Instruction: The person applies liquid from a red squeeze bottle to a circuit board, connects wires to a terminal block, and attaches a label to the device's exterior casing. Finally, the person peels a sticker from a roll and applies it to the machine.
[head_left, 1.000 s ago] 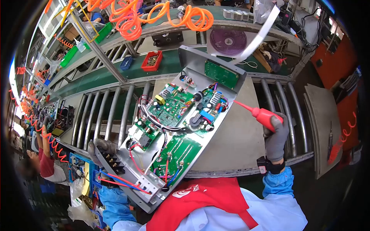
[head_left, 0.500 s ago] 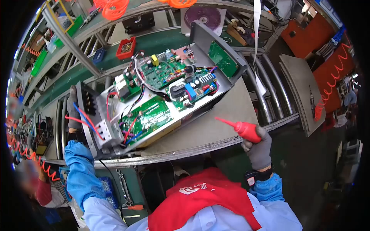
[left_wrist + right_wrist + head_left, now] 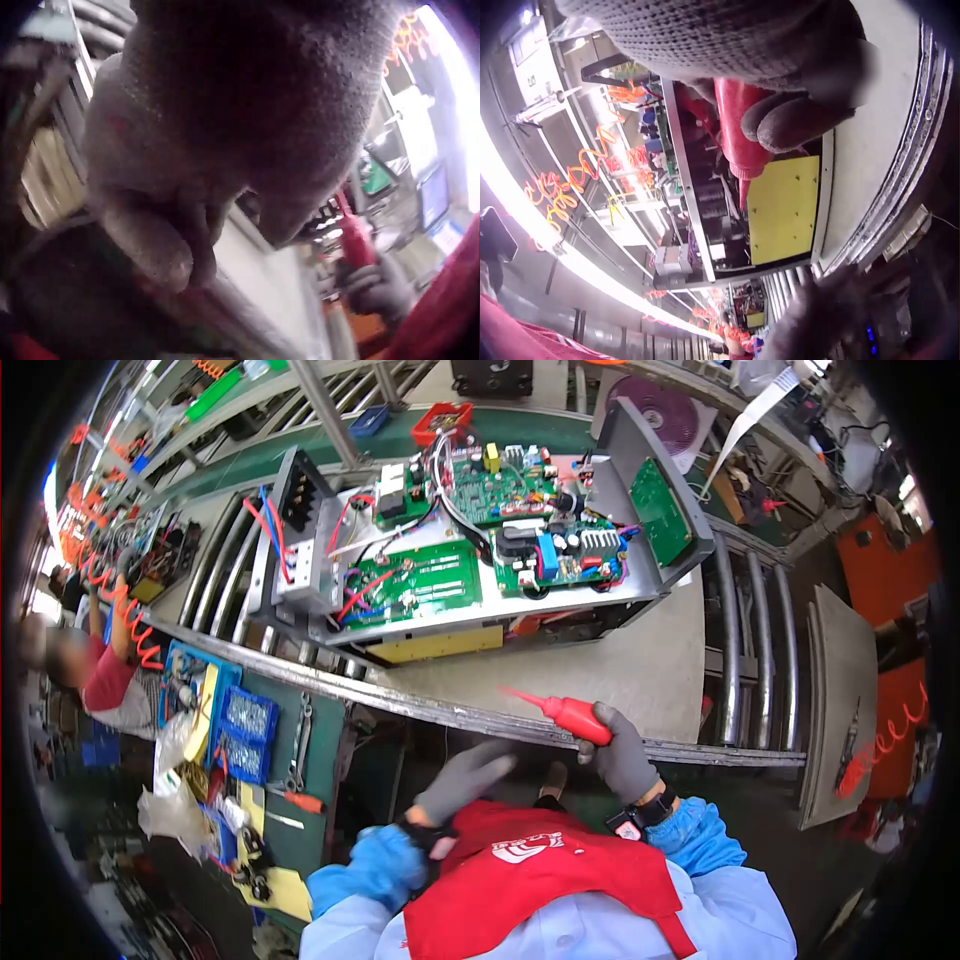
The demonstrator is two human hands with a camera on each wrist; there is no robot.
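A grey metal chassis [image 3: 645,440] with green circuit boards [image 3: 430,582] and loose wires lies across a lower unit that shows a yellow panel [image 3: 440,644]. My gloved right hand [image 3: 625,755] grips a red squeeze bottle [image 3: 578,718] with a long thin nozzle, pointing left over the conveyor's front edge. In the right wrist view the fingers curl round the bottle [image 3: 741,131], with the yellow panel [image 3: 784,214] behind it. In front of the apron, my gloved left hand [image 3: 468,775] is blurred and holds nothing, its fingers reaching toward the right hand.
Steel rollers [image 3: 755,650] flank a flat board [image 3: 640,680] under the unit. At lower left a side table carries blue bins [image 3: 247,730], wrenches [image 3: 300,745] and an orange-handled screwdriver [image 3: 303,801]. A red parts box [image 3: 442,418] stands behind. Another person [image 3: 105,670] works at far left.
The chassis, tilted close to my body earlier, has come down level over the lower unit. My left hand has let go of its left end and moved right. The right hand keeps the bottle.
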